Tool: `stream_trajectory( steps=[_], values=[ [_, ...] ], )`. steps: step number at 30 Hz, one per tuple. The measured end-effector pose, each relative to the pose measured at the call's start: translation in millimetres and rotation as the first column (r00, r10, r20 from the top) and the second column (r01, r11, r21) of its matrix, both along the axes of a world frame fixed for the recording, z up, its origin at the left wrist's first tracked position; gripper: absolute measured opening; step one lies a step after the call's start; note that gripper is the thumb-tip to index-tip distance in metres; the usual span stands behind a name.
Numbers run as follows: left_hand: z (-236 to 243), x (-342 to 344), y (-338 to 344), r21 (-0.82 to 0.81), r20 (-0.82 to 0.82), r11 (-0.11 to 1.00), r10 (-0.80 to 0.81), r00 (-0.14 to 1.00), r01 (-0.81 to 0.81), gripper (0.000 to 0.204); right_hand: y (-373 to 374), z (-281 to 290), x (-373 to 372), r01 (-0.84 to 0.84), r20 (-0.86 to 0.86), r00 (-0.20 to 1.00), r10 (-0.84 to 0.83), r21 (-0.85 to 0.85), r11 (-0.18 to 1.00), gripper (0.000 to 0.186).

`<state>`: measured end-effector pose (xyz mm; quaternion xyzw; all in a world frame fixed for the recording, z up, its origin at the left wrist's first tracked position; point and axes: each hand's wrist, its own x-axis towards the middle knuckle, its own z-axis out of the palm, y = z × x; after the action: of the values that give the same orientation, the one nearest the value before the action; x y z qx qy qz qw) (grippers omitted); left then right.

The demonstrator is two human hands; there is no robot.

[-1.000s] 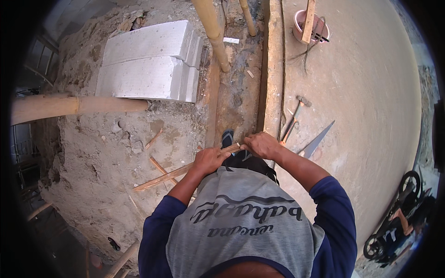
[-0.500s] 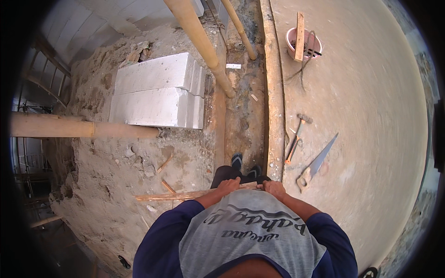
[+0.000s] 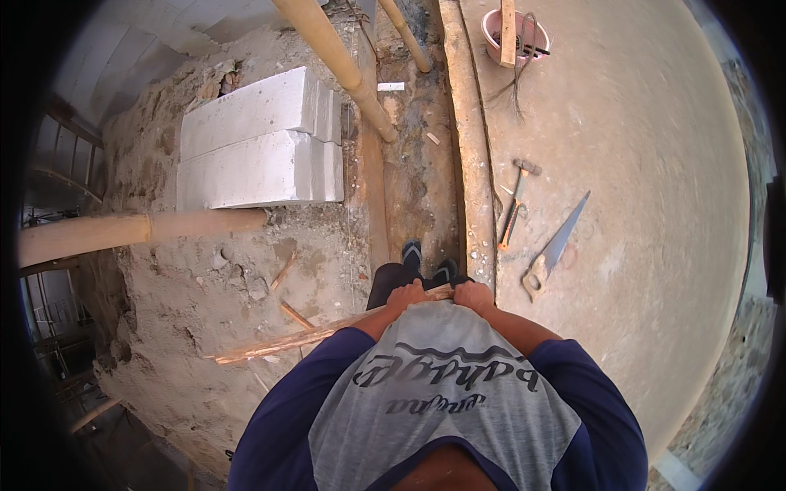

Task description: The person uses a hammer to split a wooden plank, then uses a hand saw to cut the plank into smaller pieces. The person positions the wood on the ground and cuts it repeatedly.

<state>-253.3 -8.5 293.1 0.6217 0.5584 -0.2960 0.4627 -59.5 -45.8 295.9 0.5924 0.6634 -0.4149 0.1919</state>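
Note:
A long, rough wooden strip (image 3: 274,347) lies across my front at waist height, its far end reaching out to the left past my sleeve. My left hand (image 3: 406,296) is closed around it near my waist. At its right end my right hand (image 3: 473,295) is closed too, with the wood meeting its fingers; my shirt and knuckles hide part of that grip. A claw-less hammer (image 3: 517,204) with an orange-and-black handle and a hand saw (image 3: 557,245) with a wooden handle lie on the floor to my right.
White blocks (image 3: 237,168) are stacked at the left beside bamboo poles (image 3: 336,53). My feet (image 3: 412,255) stand in a narrow channel, edged by a raised concrete ledge (image 3: 467,147). A pink basket (image 3: 490,29) with a wooden piece stands far right. Wood scraps (image 3: 296,315) lie left.
The strip has tilted, its left end now lower in view and farther out. Both hands still grip it and sit higher in the picture. The surroundings have shifted up and left with my head.

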Motion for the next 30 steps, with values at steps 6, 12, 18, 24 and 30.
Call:
stream_trajectory(
  steps=[6, 12, 18, 24, 30],
  values=[
    [-15, -42, 5, 0.167, -0.131, 0.969, 0.203, 0.97, -0.18, 0.057, 5, -23, 5, -0.063, 0.179, 0.982, 0.062, -0.003, 0.998, 0.033],
    [60, -114, 93, 0.268, -0.035, 0.898, 0.371, 0.928, -0.348, 0.065, 36, -80, 46, 0.178, -0.143, 0.977, -0.16, 0.128, 0.976, 0.035],
    [188, -74, 157, 0.515, 0.339, 0.736, 0.296, 0.893, -0.44, 0.063, 103, 1, -110, 0.115, -0.641, 0.76, -0.109, -0.033, 0.993, 0.082],
    [304, 6, 249, 0.689, 0.657, 0.376, 0.039, 0.753, -0.62, 0.057, 113, 52, -96, -0.007, -0.733, 0.649, -0.202, -0.271, 0.962, 0.095],
    [341, 51, 360, 0.565, 0.822, 0.045, -0.12, 0.557, -0.824, 0.055, 117, 6, -87, 0.522, -0.844, 0.256, -0.471, -0.289, 0.803, 0.082]
  ],
)
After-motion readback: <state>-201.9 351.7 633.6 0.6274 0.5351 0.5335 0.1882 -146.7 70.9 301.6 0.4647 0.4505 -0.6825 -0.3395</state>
